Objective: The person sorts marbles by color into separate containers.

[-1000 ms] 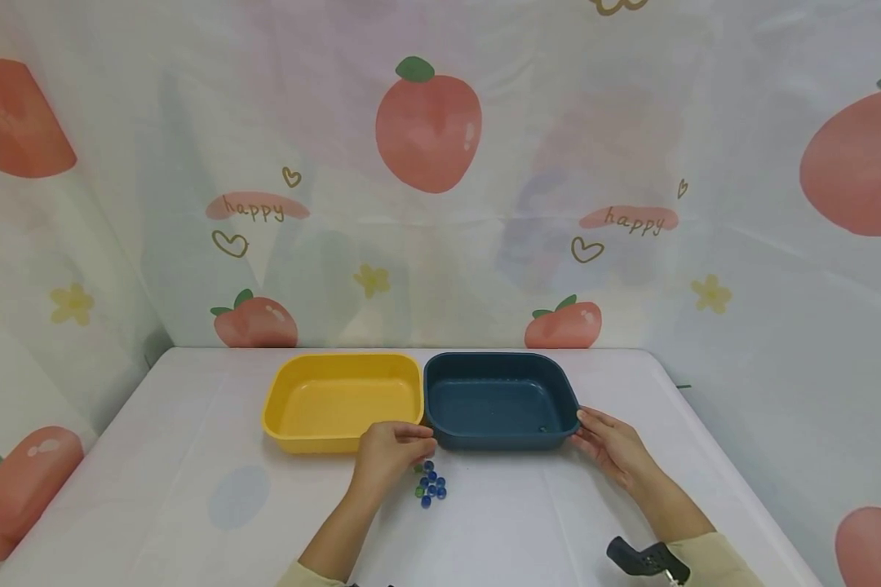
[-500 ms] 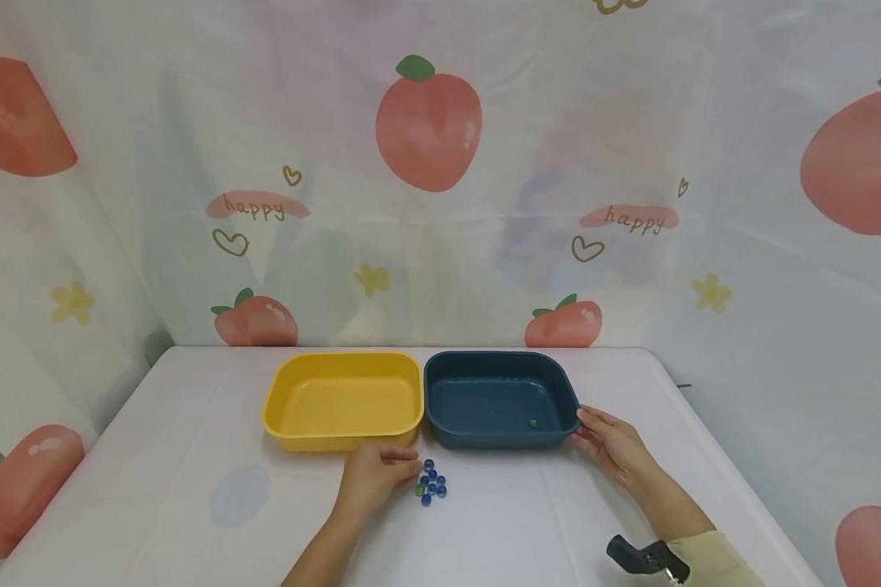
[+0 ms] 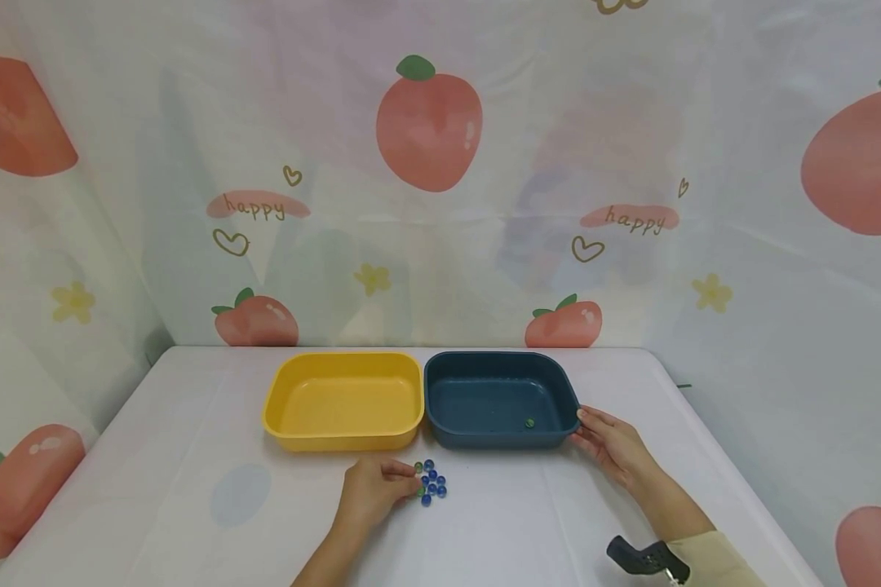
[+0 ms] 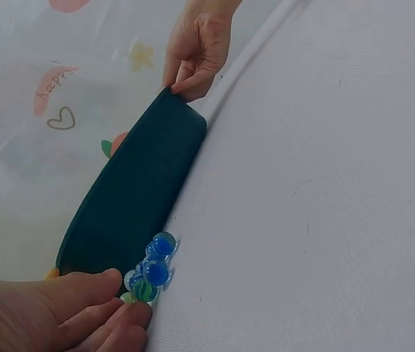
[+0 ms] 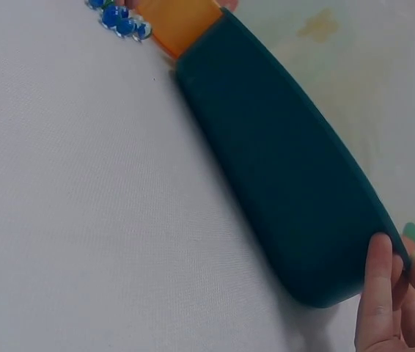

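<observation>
My left hand (image 3: 373, 487) reaches in from the left to a small cluster of glass marbles on the white table. Its thumb and fingers stand slightly apart, with the fingertips right at the green marbles (image 4: 145, 290) on the cluster's near side. Several blue marbles (image 3: 432, 489) lie beside them. My right hand (image 3: 617, 450) pinches the right rim of a dark blue rectangular bin (image 3: 499, 441), thumb and fingers on either side of the wall. One green marble (image 3: 530, 423) lies inside that bin, near its front right.
A yellow rectangular bin (image 3: 341, 443) stands against the left side of the dark blue one. Behind them hangs a peach-printed cloth (image 3: 440, 269). The white tablecloth (image 3: 514, 522) extends toward me in front of both bins.
My left hand has drawn back from the front of the bins and lowered to the marbles. Inside the dark blue bin, the green marble has rolled left. My right hand stays put.
</observation>
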`<state>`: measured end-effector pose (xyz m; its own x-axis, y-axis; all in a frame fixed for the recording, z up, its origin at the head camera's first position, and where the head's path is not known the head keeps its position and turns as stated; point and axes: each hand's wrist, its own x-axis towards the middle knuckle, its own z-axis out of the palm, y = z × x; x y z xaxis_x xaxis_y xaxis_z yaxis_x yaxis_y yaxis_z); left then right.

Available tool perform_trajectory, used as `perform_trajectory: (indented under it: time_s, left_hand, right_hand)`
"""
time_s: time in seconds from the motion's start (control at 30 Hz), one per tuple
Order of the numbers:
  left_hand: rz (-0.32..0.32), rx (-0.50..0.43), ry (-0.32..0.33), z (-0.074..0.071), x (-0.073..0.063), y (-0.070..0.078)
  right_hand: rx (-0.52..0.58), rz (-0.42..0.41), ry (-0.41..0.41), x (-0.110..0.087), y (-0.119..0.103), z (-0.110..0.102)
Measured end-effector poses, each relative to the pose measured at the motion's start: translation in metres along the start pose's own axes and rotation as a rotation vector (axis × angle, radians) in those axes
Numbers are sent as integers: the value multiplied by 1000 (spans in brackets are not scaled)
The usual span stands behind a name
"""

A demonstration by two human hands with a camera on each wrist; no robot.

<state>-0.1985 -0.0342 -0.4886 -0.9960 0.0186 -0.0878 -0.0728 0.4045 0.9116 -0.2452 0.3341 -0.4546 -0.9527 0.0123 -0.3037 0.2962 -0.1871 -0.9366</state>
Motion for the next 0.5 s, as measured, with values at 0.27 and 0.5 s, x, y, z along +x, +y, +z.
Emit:
perform_trajectory:
  time_s: [0.27, 0.5]
  left_hand:
    - [56, 74, 32, 5, -5, 4]
    - [89, 106, 55, 9, -8, 7]
  right_hand:
    - [-4, -10, -6, 0, 0, 0]
    - [8, -17, -7, 0, 1, -1]
